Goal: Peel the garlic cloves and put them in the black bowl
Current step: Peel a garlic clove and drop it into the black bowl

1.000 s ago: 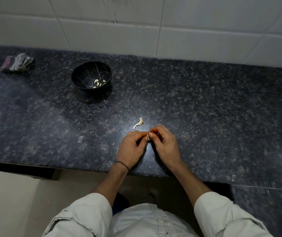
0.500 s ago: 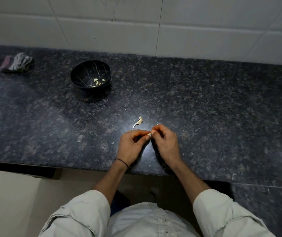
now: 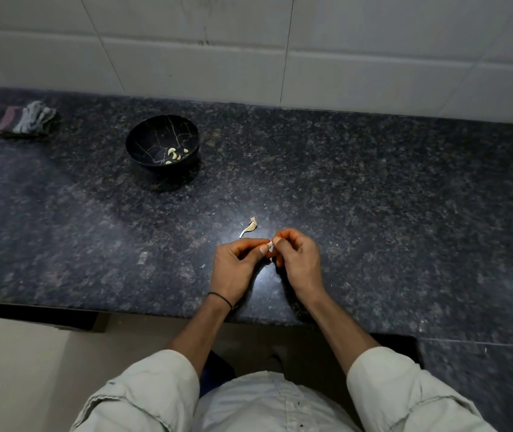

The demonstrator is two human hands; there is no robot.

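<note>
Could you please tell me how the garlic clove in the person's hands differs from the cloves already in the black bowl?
The held clove is pinched between the left hand and right hand; the bowl cloves lie loose in the black bowl. The held clove is single and mostly hidden by the hands; the bowl cloves are several and plainly visible. Both look pale.

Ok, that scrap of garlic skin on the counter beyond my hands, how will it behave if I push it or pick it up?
The garlic skin looks thin and curled, so it is probably very light and would skid at a nudge. The counter looks polished, so pinching the scrap up may take a fingernail. It seems papery and may tear.
</note>
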